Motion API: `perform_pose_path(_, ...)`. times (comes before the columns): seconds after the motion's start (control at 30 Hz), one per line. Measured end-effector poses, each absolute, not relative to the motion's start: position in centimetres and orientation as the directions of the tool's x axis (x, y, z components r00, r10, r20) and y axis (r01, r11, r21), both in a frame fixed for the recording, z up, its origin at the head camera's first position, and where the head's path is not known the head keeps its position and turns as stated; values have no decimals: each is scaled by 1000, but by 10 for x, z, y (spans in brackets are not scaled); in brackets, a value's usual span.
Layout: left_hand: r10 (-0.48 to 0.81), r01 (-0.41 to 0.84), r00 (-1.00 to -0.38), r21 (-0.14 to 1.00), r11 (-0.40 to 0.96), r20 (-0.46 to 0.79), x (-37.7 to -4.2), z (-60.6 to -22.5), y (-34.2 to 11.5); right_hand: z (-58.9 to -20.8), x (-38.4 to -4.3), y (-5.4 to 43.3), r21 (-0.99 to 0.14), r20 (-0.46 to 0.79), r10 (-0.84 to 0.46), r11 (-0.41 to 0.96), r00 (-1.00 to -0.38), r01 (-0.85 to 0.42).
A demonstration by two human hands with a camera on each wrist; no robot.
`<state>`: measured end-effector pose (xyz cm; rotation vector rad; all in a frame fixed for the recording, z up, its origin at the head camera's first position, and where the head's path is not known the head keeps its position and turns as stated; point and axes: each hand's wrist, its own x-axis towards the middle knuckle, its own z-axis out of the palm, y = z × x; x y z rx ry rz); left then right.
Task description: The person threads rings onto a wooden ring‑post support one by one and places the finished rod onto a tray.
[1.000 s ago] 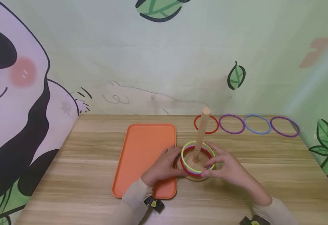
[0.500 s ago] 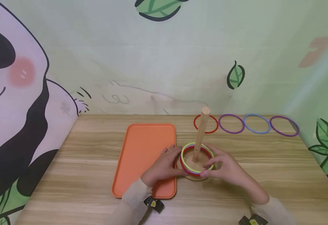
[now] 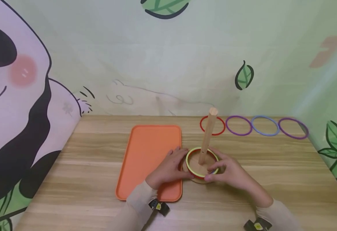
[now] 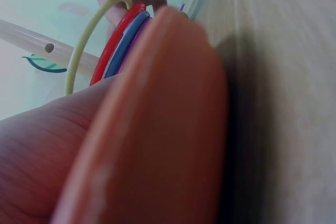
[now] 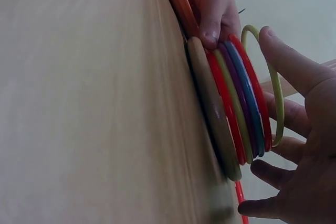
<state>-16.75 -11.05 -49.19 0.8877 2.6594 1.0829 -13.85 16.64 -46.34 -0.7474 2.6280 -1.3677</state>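
Note:
A wooden ring-toss stand with an upright peg stands on the table just right of the tray. In the right wrist view, red, yellow-green, purple and blue rings lie stacked on its round base, topped by a red ring. My right hand pinches a yellow-green ring by its right side. That ring encircles the peg, tilted, its raised side apart from the stack. My left hand holds the base's left side, thumb at the rim beside the lowest rings; its other fingers are largely hidden in the wrist views.
An orange tray lies under the left hand and forearm, close beside the base. Along the table's back edge lie a red ring, a purple ring, a blue ring and another purple ring. A panda-patterned backdrop stands behind.
The yellow-green ring in my right hand has come down a little around the peg, now covering more of the stack from above. My left hand stays at the base.

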Motion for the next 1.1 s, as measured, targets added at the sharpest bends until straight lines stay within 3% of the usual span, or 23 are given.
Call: perform_pose_path(1.1, 564, 457, -823, 667, 588, 67, -167, -491, -109, -475, -142, 167, -834, 179, -468, 395, -865, -386)
